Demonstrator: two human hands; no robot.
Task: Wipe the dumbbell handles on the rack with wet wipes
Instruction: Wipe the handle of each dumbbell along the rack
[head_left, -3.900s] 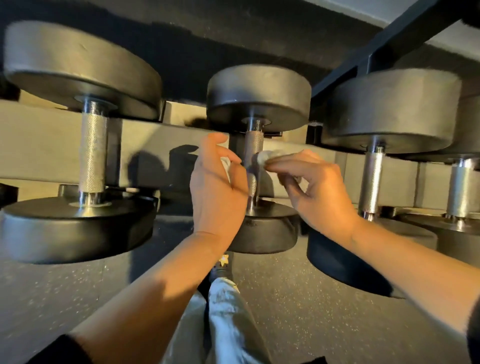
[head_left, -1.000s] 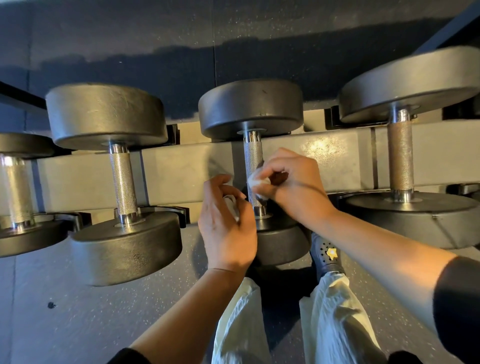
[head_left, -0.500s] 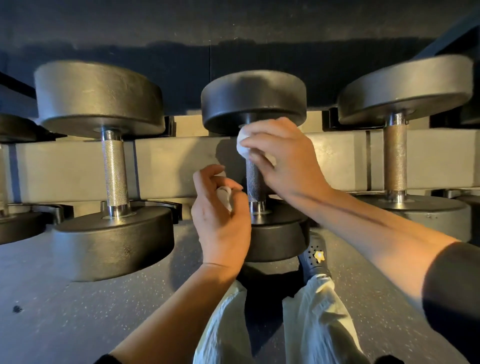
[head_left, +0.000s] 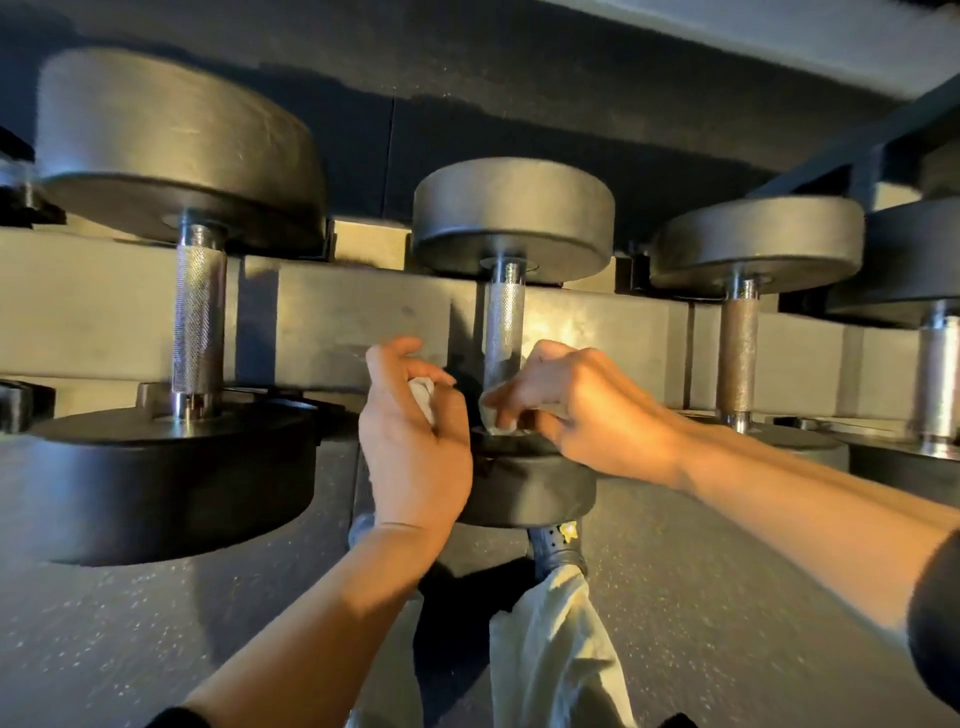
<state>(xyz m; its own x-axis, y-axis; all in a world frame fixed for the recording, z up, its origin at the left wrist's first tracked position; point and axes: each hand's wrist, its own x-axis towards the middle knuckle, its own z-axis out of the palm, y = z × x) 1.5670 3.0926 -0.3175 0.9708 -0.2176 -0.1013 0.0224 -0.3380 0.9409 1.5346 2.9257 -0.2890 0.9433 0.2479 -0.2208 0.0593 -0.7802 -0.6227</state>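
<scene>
Right now my right hand (head_left: 587, 415) pinches a wet wipe (head_left: 497, 419) at the base of the middle handle (head_left: 503, 332), reaching the collar; left hand (head_left: 415, 441) grips a spare wipe (head_left: 423, 397), kept ready w/ fingers curled.

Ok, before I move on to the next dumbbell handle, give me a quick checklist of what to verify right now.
1. Right hand holds a wipe: ok.
2. Wipe at the near end of the middle handle: ok.
3. Left hand holds a second wipe: ok.
4. Middle handle wiped all round: cannot tell.
5. Next handle on the right clear to reach: ok.
6. Wipes still wet: cannot tell.
</scene>
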